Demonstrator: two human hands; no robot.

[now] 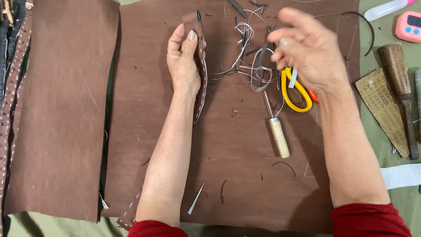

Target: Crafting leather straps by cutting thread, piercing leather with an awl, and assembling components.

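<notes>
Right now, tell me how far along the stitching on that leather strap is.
Done: white stitches run along the edge of the brown leather strap. In hand: the left hand grips the strap upright; the right hand is raised and blurred above the thread scraps, and whether it holds anything cannot be told. Left: cannot be judged; the wooden-handled awl and yellow scissors lie on the leather sheet.

Bright, even overhead light; soft shadows; right hand [309,50] motion-blurred.

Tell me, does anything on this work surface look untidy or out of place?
Yes. Loose thread ends and dark leather trimmings lie scattered over the brown leather sheet, around the wooden-handled awl and yellow scissors.
</notes>
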